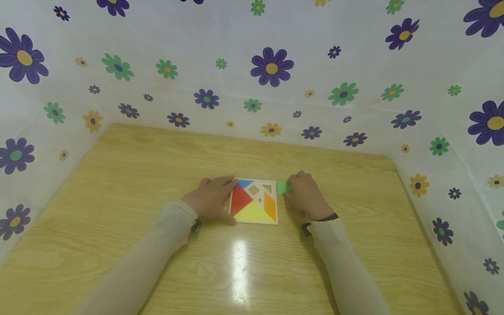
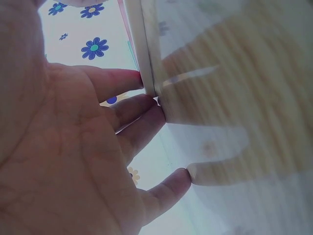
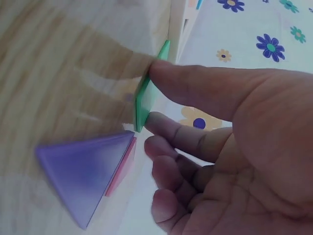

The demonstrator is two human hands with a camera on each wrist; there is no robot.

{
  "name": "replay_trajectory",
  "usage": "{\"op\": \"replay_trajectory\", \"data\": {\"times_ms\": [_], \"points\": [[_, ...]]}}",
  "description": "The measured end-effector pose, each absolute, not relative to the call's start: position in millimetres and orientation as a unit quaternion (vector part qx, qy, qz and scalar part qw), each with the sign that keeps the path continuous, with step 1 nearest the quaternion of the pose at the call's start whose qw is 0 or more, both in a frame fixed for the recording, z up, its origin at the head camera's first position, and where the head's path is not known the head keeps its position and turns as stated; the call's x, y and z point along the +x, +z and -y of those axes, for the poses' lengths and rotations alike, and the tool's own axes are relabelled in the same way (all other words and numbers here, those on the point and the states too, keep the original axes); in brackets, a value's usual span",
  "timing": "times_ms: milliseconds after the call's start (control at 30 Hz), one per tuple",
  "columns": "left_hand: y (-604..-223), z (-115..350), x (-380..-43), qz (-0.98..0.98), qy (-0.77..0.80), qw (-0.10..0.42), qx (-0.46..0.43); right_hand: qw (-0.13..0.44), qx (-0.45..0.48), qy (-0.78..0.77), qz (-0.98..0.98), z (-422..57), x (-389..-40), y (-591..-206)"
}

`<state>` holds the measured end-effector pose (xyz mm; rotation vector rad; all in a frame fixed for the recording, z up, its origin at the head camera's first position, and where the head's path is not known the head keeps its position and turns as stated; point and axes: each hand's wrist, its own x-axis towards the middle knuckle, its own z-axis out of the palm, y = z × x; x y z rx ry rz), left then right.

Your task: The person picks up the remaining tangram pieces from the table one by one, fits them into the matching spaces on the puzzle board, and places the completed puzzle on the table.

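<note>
A square tangram board (image 1: 252,223) lies flat on the table, holding blue (image 1: 245,183), red (image 1: 240,200), yellow (image 1: 255,213) and orange (image 1: 270,207) pieces. Several of its cut-outs are bare near the upper right. My left hand (image 1: 212,199) rests along the board's left side, fingertips touching its edge in the left wrist view. Just right of the board, my right hand (image 1: 308,196) pinches a green tangram piece (image 3: 145,100) between thumb and index finger, low over the table. Under that hand lie a purple triangle (image 3: 85,176) and a pink piece (image 3: 122,166) beside it.
The wooden table (image 1: 157,153) is bounded at the back and sides by a white flowered cloth (image 1: 236,39). Light glares on the tabletop in front of the board. Dark bands circle both wrists at the sleeve ends.
</note>
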<state>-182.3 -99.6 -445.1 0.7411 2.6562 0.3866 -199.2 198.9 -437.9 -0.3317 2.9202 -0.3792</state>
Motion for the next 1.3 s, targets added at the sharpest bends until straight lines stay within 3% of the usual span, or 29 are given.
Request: {"op": "replay_trajectory", "data": {"times_ms": [300, 867, 1300], "points": [[-448.5, 99.2, -184.1, -0.938, 0.14, 0.171, 0.267, 0.123, -0.062, -0.233, -0.963, -203.2, -199.9, -430.6], [-448.5, 99.0, -183.5, -0.94, 0.137, 0.172, 0.262, 0.006, -0.084, -0.285, -0.955, -207.7, -197.3, -418.6], [-450.5, 100.0, -184.0, -0.94, 0.144, 0.184, 0.25, 0.0, -0.079, -0.318, -0.945, -198.9, -192.0, -411.7]]}}
